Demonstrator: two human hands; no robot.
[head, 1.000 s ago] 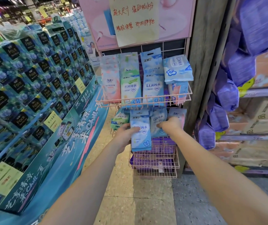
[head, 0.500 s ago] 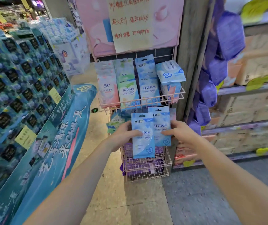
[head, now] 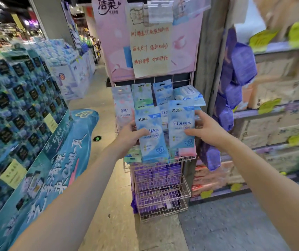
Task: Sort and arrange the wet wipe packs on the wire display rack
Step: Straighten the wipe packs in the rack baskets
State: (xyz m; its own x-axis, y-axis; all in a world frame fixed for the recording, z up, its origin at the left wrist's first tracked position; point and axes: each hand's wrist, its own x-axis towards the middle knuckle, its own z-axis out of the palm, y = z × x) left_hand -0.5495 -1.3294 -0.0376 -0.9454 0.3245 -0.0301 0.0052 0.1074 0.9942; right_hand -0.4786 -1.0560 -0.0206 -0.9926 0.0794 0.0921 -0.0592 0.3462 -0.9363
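My left hand (head: 129,135) grips a light blue wet wipe pack (head: 151,136) by its left edge. My right hand (head: 205,128) grips a second blue pack (head: 180,124) by its right edge. Both packs stand upright, side by side, raised in front of the pink wire display rack (head: 161,194). Behind them the rack's top basket holds upright packs: a pink one (head: 123,105), a green one (head: 142,96), a blue one (head: 162,95) and a flat wide pack (head: 189,94) lying on top at the right. The lower baskets hold purple packs (head: 156,178).
A tall blue tissue display (head: 18,109) fills the left side. A grey pillar (head: 210,60) stands right of the rack, with purple bags (head: 239,73) hanging beside shelves of paper goods (head: 280,127). A pink sign with a handwritten note (head: 150,46) tops the rack. Tiled floor lies below.
Both hands have lifted their blue packs from the second basket up to the level of the top basket. The view has tilted upward, showing more of the sign.
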